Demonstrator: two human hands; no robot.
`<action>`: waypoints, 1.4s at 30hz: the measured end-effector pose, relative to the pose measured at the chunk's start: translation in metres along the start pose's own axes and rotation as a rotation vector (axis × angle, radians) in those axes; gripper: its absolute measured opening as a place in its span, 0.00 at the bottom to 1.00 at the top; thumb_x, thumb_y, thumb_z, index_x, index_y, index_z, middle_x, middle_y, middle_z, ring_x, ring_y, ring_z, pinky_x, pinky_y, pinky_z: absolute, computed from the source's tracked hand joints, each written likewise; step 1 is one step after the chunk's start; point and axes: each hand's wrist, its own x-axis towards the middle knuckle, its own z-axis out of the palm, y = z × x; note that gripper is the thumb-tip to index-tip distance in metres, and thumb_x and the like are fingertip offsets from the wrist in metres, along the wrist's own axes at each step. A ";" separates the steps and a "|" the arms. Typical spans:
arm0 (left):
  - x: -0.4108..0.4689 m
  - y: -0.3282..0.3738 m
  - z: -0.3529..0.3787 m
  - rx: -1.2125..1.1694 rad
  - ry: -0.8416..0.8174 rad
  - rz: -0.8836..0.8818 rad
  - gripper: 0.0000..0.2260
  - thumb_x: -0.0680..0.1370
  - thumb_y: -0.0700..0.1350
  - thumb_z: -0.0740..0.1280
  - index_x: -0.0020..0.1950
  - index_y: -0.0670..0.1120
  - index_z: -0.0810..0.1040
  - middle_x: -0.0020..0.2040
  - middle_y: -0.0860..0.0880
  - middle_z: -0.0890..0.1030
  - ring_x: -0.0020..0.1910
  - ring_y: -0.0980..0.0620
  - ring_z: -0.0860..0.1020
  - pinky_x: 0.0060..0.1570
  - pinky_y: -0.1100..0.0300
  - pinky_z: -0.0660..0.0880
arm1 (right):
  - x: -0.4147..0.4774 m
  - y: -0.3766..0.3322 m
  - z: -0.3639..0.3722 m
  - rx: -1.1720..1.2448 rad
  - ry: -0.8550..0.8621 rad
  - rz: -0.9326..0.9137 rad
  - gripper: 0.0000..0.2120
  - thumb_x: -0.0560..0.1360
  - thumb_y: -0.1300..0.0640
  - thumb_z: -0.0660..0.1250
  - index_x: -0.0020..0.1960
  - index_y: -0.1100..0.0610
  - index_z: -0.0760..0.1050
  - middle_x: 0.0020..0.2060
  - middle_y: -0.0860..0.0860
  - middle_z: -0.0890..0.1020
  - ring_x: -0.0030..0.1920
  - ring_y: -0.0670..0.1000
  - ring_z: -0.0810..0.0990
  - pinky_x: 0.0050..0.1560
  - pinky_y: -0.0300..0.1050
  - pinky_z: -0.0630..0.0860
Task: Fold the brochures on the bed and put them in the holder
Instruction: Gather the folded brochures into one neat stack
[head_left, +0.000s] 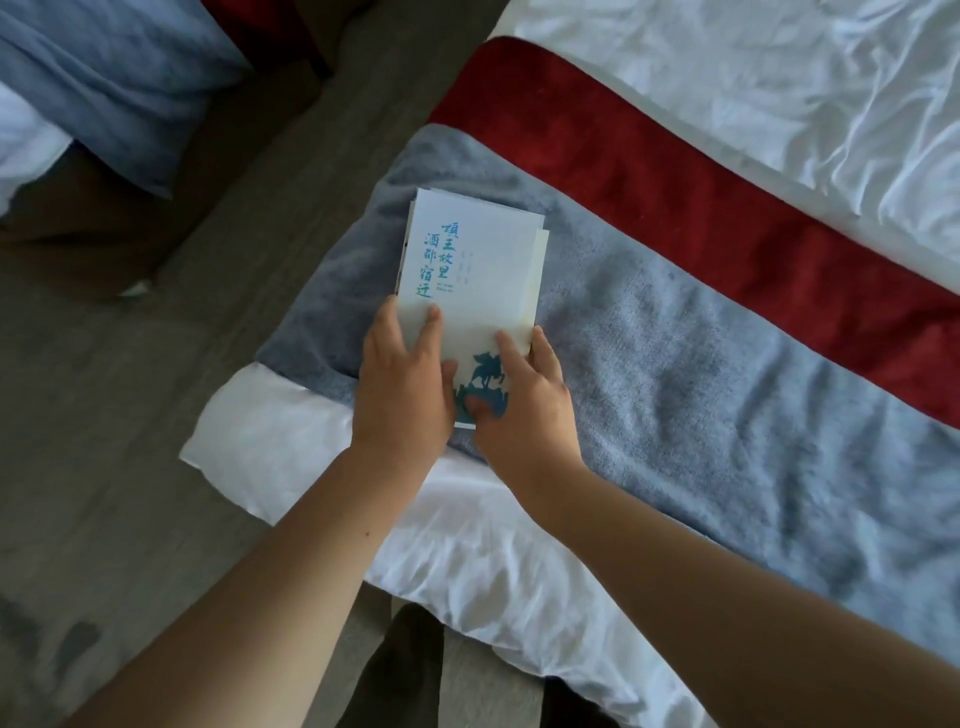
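A folded white brochure with blue writing and a blue horse picture lies on the grey blanket at the bed's corner. Edges of further sheets show under it at its top and right side. My left hand lies flat on its lower left part, fingers straight and pressing down. My right hand presses on its lower right part, fingers spread over the horse picture and the right edge. No holder is in view.
A red runner crosses the bed beyond the grey blanket, with white sheets behind it. The bed's white corner hangs over a grey-brown floor. A second bed with blue cloth stands at the upper left.
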 end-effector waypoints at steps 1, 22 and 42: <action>0.001 -0.001 -0.001 0.016 0.007 0.008 0.24 0.82 0.49 0.68 0.77 0.44 0.69 0.76 0.37 0.64 0.74 0.37 0.65 0.66 0.42 0.75 | 0.000 -0.001 -0.002 -0.019 -0.017 -0.003 0.35 0.78 0.58 0.71 0.80 0.47 0.62 0.83 0.49 0.51 0.74 0.52 0.68 0.64 0.37 0.67; 0.064 -0.022 0.034 0.189 0.080 0.259 0.25 0.87 0.52 0.46 0.84 0.47 0.53 0.85 0.47 0.52 0.84 0.45 0.49 0.78 0.43 0.58 | 0.074 0.007 0.032 -0.439 0.173 -0.226 0.29 0.87 0.47 0.44 0.84 0.57 0.44 0.84 0.51 0.44 0.82 0.48 0.38 0.80 0.47 0.34; 0.076 -0.027 0.058 0.283 0.032 0.267 0.27 0.86 0.51 0.43 0.84 0.45 0.49 0.85 0.44 0.47 0.83 0.41 0.46 0.80 0.45 0.53 | 0.095 0.028 0.053 -0.473 0.230 -0.253 0.29 0.87 0.47 0.43 0.83 0.59 0.44 0.84 0.54 0.46 0.81 0.47 0.35 0.80 0.48 0.32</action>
